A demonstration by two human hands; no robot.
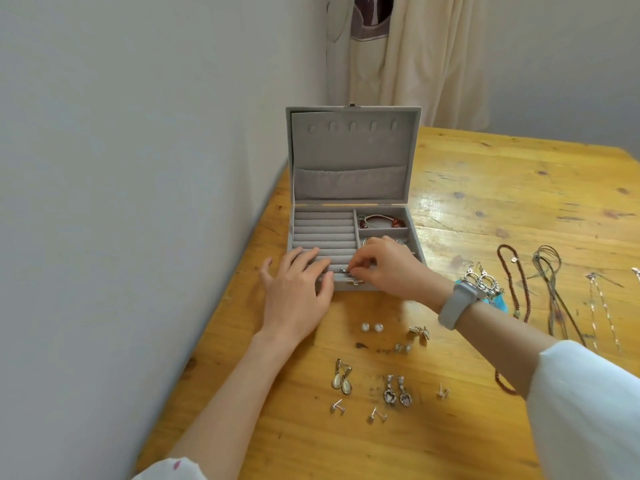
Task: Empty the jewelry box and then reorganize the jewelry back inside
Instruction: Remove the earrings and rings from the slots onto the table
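Observation:
A grey velvet jewelry box (pixel 349 161) stands open on the wooden table (pixel 485 188), its lid upright. A red beaded bracelet (pixel 381 221) lies in its back right compartment. My left hand (pixel 298 289) rests with straight fingers on the box's front left corner and ring rolls. My right hand (pixel 384 268) pinches a small silver earring (pixel 344 270) at the front ring roll. Pearl studs (pixel 372 327), cream drop earrings (pixel 342 377), dark-stone drop earrings (pixel 397 391) and small studs (pixel 337 407) lie on the table in front of the box.
To the right lie hoop earrings with a turquoise feather (pixel 485 285), a dark red bead necklace (pixel 516 282), cord necklaces (pixel 550 271) and thin silver chains (pixel 599 306). A grey wall runs along the table's left edge. A cream curtain (pixel 433 57) hangs behind.

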